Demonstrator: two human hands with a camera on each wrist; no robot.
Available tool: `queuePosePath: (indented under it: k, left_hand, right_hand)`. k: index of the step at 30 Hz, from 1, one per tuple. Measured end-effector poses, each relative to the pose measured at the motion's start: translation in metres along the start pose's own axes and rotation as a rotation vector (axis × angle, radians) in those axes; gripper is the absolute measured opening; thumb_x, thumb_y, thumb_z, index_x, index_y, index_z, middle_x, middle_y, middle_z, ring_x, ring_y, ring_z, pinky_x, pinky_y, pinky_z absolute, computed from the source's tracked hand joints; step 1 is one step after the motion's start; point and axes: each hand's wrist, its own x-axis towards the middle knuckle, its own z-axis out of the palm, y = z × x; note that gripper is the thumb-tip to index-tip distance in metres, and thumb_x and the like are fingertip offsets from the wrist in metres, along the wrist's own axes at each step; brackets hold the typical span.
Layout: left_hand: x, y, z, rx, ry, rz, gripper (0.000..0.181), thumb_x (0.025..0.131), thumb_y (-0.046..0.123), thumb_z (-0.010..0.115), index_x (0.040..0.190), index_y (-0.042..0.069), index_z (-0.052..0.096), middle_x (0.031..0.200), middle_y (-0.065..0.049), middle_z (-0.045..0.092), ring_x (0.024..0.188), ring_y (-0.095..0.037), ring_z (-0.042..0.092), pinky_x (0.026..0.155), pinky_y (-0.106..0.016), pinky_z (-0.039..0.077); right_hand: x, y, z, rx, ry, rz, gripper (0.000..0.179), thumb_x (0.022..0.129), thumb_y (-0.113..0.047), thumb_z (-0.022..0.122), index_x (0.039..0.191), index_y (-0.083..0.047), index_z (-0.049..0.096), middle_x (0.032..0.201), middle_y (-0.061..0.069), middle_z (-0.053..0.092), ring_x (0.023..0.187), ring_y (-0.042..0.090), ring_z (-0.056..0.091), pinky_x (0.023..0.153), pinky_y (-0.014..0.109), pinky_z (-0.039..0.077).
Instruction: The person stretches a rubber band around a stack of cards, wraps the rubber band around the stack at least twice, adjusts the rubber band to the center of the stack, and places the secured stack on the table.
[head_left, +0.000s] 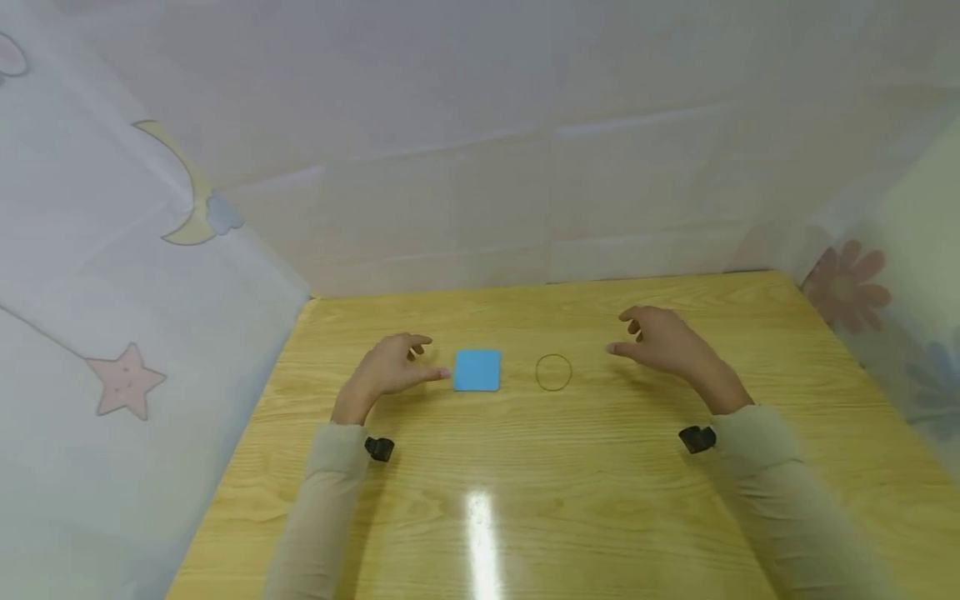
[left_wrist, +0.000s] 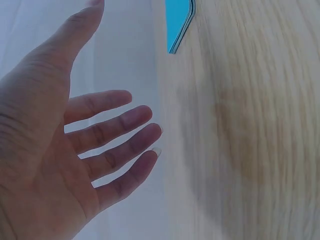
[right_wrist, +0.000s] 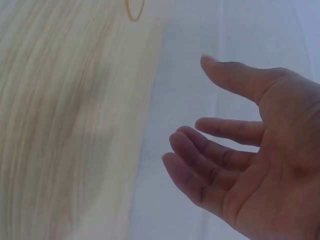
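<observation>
A stack of thin blue square cards (head_left: 477,370) with rounded corners lies on the wooden table; its layered edge shows in the left wrist view, where the cards (left_wrist: 179,22) are cut off at the top. To its right lies a thin yellowish rubber band (head_left: 553,390), spread in a ring. My left hand (head_left: 393,365) hovers just left of the cards, thumb tip close to their edge, fingers spread and holding nothing. Right of the band, and farther from it, my right hand (head_left: 660,340) hangs above the table with loosely bent fingers and nothing in it.
The light wooden table (head_left: 525,450) reaches back to a pale cloth wall (head_left: 450,208). Cloth sides with a moon, a star and flowers stand at left and right. Each wrist carries a small black camera (head_left: 697,439). A bright reflection lies on the table's front part.
</observation>
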Motion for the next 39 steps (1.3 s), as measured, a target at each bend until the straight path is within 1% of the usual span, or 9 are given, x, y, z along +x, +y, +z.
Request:
queuePosePath:
  k: [6, 11, 14, 16, 22, 29, 33, 37, 39]
  left_hand:
    - [0.006, 0.005, 0.004, -0.025, -0.023, 0.032, 0.084, 0.085, 0.065, 0.08, 0.145, 0.009, 0.064, 0.145, -0.013, 0.065, 0.132, -0.033, 0.063, 0.108, -0.055, 0.058]
    - [0.013, 0.012, 0.009, -0.048, -0.015, 0.063, 0.075, 0.082, 0.06, 0.085, 0.134, 0.009, 0.069, 0.139, -0.009, 0.068, 0.132, -0.032, 0.062, 0.11, -0.053, 0.057]
    - [0.016, 0.016, 0.013, -0.054, -0.029, 0.067, 0.071, 0.081, 0.061, 0.086, 0.129, 0.011, 0.069, 0.135, -0.006, 0.068, 0.132, -0.03, 0.061, 0.111, -0.05, 0.056]
    - [0.018, 0.018, 0.016, -0.052, -0.034, 0.065, 0.072, 0.081, 0.061, 0.086, 0.13, 0.011, 0.068, 0.135, -0.006, 0.068, 0.132, -0.029, 0.061, 0.111, -0.05, 0.056]
    - [0.02, 0.023, 0.021, -0.055, -0.046, 0.075, 0.087, 0.083, 0.057, 0.086, 0.148, 0.006, 0.059, 0.14, -0.012, 0.067, 0.13, -0.03, 0.063, 0.11, -0.05, 0.058]
    - [0.026, 0.026, 0.026, -0.002, -0.075, 0.101, 0.09, 0.083, 0.057, 0.086, 0.15, 0.004, 0.056, 0.145, -0.016, 0.064, 0.13, -0.033, 0.062, 0.111, -0.051, 0.057]
    - [0.029, 0.027, 0.027, 0.032, -0.08, 0.108, 0.089, 0.083, 0.056, 0.086, 0.15, 0.005, 0.057, 0.148, -0.015, 0.061, 0.131, -0.033, 0.062, 0.112, -0.051, 0.056]
    - [0.029, 0.028, 0.029, 0.03, -0.073, 0.108, 0.087, 0.083, 0.054, 0.087, 0.149, 0.005, 0.058, 0.148, -0.015, 0.061, 0.128, -0.032, 0.062, 0.111, -0.05, 0.057]
    - [0.029, 0.028, 0.029, 0.026, -0.067, 0.108, 0.086, 0.083, 0.054, 0.087, 0.148, 0.004, 0.059, 0.146, -0.015, 0.062, 0.125, -0.031, 0.062, 0.11, -0.05, 0.057]
  right_hand:
    - [0.005, -0.006, 0.01, 0.057, -0.009, -0.001, 0.067, 0.101, -0.038, 0.071, 0.146, 0.008, 0.053, 0.131, 0.033, 0.065, 0.116, 0.045, 0.067, 0.091, 0.057, 0.062]
    - [0.008, -0.004, 0.02, 0.118, -0.001, -0.013, 0.063, 0.1, -0.037, 0.073, 0.141, 0.008, 0.058, 0.124, 0.028, 0.069, 0.111, 0.039, 0.068, 0.086, 0.051, 0.063]
    - [0.009, -0.004, 0.027, 0.149, -0.005, -0.003, 0.062, 0.1, -0.036, 0.074, 0.138, 0.01, 0.06, 0.119, 0.025, 0.07, 0.105, 0.035, 0.069, 0.081, 0.046, 0.063]
    - [0.01, -0.004, 0.031, 0.157, -0.003, 0.012, 0.06, 0.099, -0.035, 0.074, 0.136, 0.011, 0.062, 0.117, 0.024, 0.071, 0.103, 0.034, 0.07, 0.08, 0.044, 0.063]
    - [0.011, -0.008, 0.041, 0.205, -0.01, 0.056, 0.057, 0.099, -0.034, 0.074, 0.132, 0.011, 0.065, 0.119, 0.026, 0.072, 0.102, 0.033, 0.071, 0.08, 0.042, 0.064]
    - [0.014, -0.011, 0.048, 0.278, -0.056, 0.073, 0.055, 0.1, -0.033, 0.074, 0.131, 0.012, 0.065, 0.123, 0.028, 0.071, 0.1, 0.031, 0.074, 0.084, 0.043, 0.066]
    - [0.017, -0.009, 0.056, 0.328, -0.056, 0.086, 0.047, 0.098, -0.027, 0.075, 0.123, 0.012, 0.069, 0.115, 0.027, 0.075, 0.091, 0.027, 0.076, 0.078, 0.04, 0.067]
    - [0.018, -0.009, 0.063, 0.361, -0.062, 0.11, 0.036, 0.097, -0.025, 0.077, 0.112, 0.008, 0.075, 0.103, 0.02, 0.078, 0.083, 0.022, 0.075, 0.073, 0.038, 0.068]
    - [0.019, -0.01, 0.066, 0.38, -0.068, 0.116, 0.034, 0.097, -0.025, 0.078, 0.111, 0.007, 0.076, 0.1, 0.018, 0.078, 0.081, 0.021, 0.075, 0.073, 0.037, 0.069]
